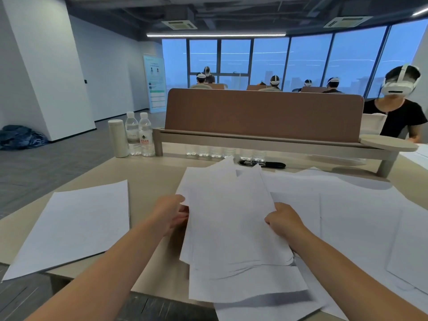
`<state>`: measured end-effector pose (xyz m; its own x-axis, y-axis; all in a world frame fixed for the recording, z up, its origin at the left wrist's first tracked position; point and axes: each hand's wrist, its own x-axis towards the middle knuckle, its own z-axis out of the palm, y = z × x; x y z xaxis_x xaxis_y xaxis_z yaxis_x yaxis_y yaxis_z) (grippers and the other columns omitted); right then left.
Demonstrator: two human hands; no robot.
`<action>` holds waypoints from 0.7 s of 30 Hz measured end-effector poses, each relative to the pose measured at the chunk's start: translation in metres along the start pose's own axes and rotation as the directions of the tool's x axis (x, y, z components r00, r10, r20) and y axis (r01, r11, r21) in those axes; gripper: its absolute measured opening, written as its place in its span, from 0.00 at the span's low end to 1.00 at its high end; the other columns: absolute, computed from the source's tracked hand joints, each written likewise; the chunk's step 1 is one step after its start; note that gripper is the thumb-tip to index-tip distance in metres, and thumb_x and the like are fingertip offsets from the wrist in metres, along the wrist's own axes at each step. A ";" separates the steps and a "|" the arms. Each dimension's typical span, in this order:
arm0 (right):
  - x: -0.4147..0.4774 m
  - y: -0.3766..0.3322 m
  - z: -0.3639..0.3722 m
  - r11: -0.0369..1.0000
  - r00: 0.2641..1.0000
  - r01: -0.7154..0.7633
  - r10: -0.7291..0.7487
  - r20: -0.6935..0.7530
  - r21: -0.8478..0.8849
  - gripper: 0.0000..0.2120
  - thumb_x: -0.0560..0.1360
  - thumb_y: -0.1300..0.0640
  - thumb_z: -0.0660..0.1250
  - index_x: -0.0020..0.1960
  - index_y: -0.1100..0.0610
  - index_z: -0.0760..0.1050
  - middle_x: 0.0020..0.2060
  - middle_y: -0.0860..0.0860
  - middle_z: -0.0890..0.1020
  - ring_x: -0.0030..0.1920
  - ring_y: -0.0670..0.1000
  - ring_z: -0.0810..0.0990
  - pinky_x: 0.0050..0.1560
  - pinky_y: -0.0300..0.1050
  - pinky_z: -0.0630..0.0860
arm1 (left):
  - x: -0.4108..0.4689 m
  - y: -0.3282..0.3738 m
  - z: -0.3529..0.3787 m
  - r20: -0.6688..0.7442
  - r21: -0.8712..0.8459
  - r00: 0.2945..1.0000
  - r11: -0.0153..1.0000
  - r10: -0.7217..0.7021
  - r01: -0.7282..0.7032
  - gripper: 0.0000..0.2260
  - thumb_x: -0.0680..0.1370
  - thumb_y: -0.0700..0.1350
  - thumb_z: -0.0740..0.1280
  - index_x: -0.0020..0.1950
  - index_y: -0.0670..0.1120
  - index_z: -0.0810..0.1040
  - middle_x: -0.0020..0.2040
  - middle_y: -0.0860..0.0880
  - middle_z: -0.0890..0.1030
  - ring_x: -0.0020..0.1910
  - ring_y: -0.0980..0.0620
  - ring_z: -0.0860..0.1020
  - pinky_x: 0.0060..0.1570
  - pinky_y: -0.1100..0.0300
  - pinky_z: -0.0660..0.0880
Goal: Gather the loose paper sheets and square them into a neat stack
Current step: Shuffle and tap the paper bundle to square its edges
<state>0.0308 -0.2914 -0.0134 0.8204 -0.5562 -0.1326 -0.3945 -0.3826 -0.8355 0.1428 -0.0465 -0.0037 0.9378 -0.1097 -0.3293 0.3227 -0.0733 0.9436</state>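
Observation:
An uneven bundle of white paper sheets (228, 218) is held up over the desk in front of me, its edges fanned and its corners out of line. My left hand (172, 212) grips the bundle's left edge and my right hand (281, 220) grips its right edge. More loose white sheets (354, 212) lie spread over the desk to the right and under the bundle. A separate flat pile of sheets (76, 224) rests at the left, overhanging the desk's front edge.
The beige desk (150, 174) ends close to me and at the left. A brown divider panel (261, 114) stands at the back, with a white flask (117, 137) and two water bottles (140, 135) at its left end. A person in a headset (398, 100) sits beyond, right.

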 end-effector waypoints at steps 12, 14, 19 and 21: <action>0.016 -0.003 0.000 1.000 1.000 -0.019 0.019 0.015 0.015 0.07 0.74 0.69 0.60 0.46 0.62 0.76 0.42 0.58 0.81 0.37 0.55 0.77 0.32 0.41 0.70 | 0.031 0.004 -0.004 -0.128 0.150 0.989 0.987 0.073 -0.053 0.11 0.77 0.32 0.61 0.34 0.38 0.73 0.24 0.43 0.79 0.24 0.46 0.77 0.27 0.61 0.75; 0.019 -0.003 -0.003 0.995 0.998 -0.064 0.063 0.008 0.074 0.05 0.73 0.69 0.61 0.41 0.62 0.73 0.37 0.58 0.78 0.35 0.56 0.75 0.33 0.41 0.67 | 0.032 0.006 -0.005 -0.131 0.194 0.989 0.980 0.063 -0.037 0.12 0.74 0.30 0.61 0.31 0.37 0.73 0.19 0.44 0.76 0.29 0.44 0.78 0.34 0.56 0.75; 0.030 -0.004 -0.008 0.976 0.986 -0.166 0.167 0.006 0.144 0.14 0.70 0.67 0.63 0.37 0.55 0.59 0.37 0.56 0.64 0.40 0.54 0.63 0.38 0.48 0.57 | 0.017 0.005 -0.009 -0.002 0.067 1.000 0.997 0.025 -0.025 0.07 0.79 0.32 0.58 0.42 0.35 0.73 0.39 0.39 0.78 0.36 0.40 0.79 0.42 0.49 0.80; 0.032 -0.003 -0.007 0.971 0.980 -0.197 0.198 0.010 0.132 0.13 0.70 0.67 0.63 0.37 0.55 0.60 0.39 0.56 0.65 0.42 0.55 0.64 0.40 0.50 0.58 | 0.014 0.004 -0.011 0.000 0.037 1.000 0.999 0.028 -0.028 0.07 0.79 0.32 0.58 0.42 0.37 0.72 0.42 0.40 0.78 0.38 0.40 0.81 0.38 0.51 0.83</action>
<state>0.0557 -0.3133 -0.0112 0.7304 -0.6132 -0.3007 -0.4902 -0.1643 -0.8560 0.1590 -0.0376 -0.0038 0.9467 -0.1114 -0.3024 0.2911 -0.1064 0.9507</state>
